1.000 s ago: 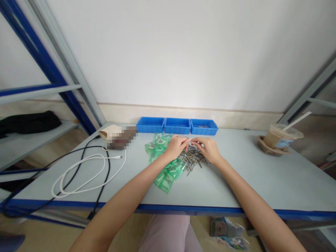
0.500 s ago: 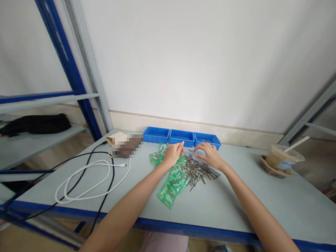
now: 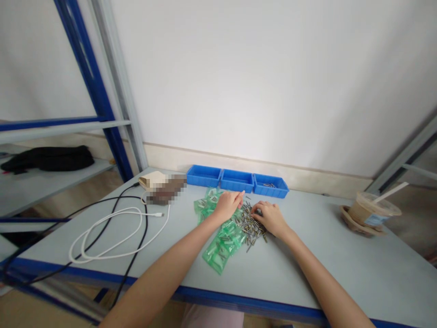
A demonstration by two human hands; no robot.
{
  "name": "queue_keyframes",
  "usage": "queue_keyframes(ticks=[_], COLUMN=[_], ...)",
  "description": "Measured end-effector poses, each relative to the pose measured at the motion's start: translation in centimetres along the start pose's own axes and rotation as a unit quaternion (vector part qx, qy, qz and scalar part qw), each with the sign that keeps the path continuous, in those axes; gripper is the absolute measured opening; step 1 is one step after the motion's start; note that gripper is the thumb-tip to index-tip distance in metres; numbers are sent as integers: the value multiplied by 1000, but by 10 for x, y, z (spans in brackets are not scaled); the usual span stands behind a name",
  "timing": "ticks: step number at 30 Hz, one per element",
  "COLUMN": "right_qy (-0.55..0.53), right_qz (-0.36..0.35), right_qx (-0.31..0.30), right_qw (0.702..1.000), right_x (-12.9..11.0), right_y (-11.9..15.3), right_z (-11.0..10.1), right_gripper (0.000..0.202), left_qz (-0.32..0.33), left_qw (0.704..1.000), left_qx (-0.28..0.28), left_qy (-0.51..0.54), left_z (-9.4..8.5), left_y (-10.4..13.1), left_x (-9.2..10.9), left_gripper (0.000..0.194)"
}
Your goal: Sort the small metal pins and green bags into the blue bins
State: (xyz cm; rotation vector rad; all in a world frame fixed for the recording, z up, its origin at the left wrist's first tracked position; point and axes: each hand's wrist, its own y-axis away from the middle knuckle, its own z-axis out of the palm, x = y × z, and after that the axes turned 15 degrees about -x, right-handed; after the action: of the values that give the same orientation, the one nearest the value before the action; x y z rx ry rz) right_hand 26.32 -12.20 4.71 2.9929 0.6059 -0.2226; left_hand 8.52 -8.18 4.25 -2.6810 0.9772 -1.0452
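My left hand (image 3: 231,205) is closed above the green plastic bags (image 3: 218,253), at the left side of the metal pieces; what its fingers hold, if anything, is hidden. Curled over the pile of small metal pieces (image 3: 251,228), my right hand (image 3: 268,216) touches it with bent fingers, thumb and fingertips apart. The green bags have small metal pieces inside. Behind the hands stand three joined blue bins: the left bin (image 3: 203,182) and the middle bin (image 3: 236,187) show no pieces, and the right bin (image 3: 271,193) holds a few.
A drink cup (image 3: 370,212) with a straw sits in a cardboard holder at the right. White cable (image 3: 112,257) and black cable (image 3: 145,237) loop over the table's left part, near a blurred brown object (image 3: 167,191). A blue and grey rack frames the left side.
My right hand has come down from above the pile onto the metal pieces. My left hand has shifted slightly right and down, still closed. One loose piece now shows below the bins.
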Motion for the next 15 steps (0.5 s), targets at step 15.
queue_keyframes(ticks=[15], right_qy=[-465], right_qz=[-109], right_qx=[72], right_qw=[876], right_x=[13], right_y=[-12], right_z=[9], right_gripper=[27], left_qz=[183], left_qw=[956], left_qx=[-79], left_qy=[-216], left_z=[10], left_y=[4], left_x=[14], left_gripper=[14])
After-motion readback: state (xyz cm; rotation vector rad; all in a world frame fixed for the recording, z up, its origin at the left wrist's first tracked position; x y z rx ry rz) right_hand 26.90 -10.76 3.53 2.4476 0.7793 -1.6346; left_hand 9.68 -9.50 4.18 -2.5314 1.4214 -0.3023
